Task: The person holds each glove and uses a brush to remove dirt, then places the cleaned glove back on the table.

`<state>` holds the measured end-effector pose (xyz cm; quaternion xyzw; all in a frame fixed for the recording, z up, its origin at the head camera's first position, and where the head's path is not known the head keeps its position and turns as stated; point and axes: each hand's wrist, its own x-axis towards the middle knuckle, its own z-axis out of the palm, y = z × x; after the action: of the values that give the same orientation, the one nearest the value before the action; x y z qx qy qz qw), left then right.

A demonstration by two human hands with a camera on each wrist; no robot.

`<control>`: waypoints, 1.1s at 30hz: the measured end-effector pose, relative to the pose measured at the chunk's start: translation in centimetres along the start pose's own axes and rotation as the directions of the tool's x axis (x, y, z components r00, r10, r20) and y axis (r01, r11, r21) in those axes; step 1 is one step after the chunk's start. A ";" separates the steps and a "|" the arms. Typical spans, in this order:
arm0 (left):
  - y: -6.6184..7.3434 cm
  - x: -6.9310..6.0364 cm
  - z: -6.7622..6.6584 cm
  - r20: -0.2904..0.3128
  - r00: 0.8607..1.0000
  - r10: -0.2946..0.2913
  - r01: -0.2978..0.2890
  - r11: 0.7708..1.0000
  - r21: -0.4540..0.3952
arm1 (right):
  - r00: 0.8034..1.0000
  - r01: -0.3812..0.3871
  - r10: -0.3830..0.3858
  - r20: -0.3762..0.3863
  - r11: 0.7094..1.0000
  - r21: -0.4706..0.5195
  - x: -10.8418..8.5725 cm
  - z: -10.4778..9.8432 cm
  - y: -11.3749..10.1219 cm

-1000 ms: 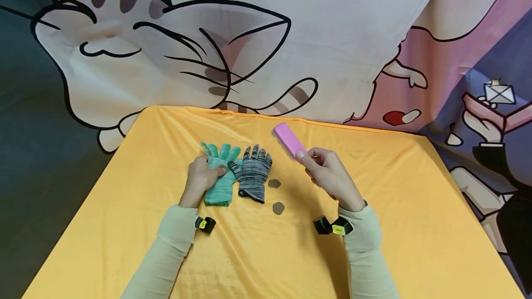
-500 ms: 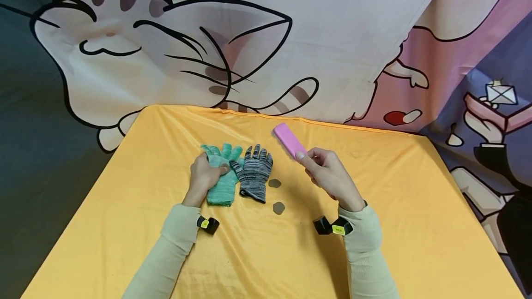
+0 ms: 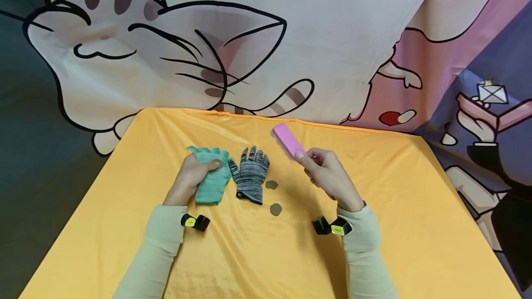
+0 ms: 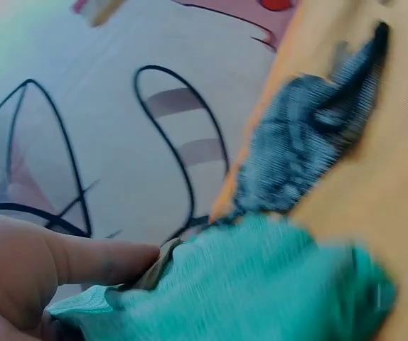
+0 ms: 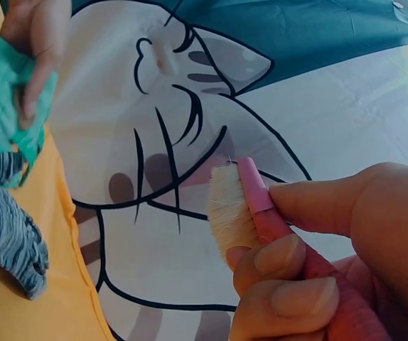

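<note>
Teal knit glove (image 3: 213, 188): left of centre; left hand (image 3: 192, 173) pinches it, fingers closed, thumb on top, seemingly for a secure hold.
Pink, pale-bristled brush (image 3: 287, 140): frame centre; right hand (image 3: 330, 174) has its fingers curled round the handle, leaving bristles free.

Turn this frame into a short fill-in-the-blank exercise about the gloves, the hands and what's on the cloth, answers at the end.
1. The hand gripping the green glove is the person's ____ one.
2. In the head view, the striped glove lies to the ____ of the green one.
3. The right hand holds a brush with a pink back and pale ____.
4. The number of roundish dark patches on the cloth is ____.

Missing words: left; right; bristles; two.
</note>
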<state>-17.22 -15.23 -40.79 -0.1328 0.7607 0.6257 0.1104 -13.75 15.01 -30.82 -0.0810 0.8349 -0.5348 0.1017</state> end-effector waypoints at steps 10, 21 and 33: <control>3.7 -1.2 1.0 0.220 0.960 0.172 -0.046 0.874 -0.484 | 1.000 0.005 -0.005 0.010 1.000 0.025 1.0 0.1 2.7; 8.2 -3.8 4.7 0.341 0.880 0.332 -0.006 0.724 -0.690 | 0.995 0.090 -0.090 -0.043 0.996 0.012 -0.3 -0.2 1.4; 9.5 -5.9 7.2 0.420 0.794 0.439 -0.002 0.694 -0.720 | 0.960 0.250 -0.244 -0.134 0.967 0.035 -2.4 0.7 -1.0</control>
<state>-14.91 -6.08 -31.44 0.1243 0.4158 0.8802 0.1922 -11.18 14.59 -30.01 -0.1472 0.8089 -0.5689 -0.0179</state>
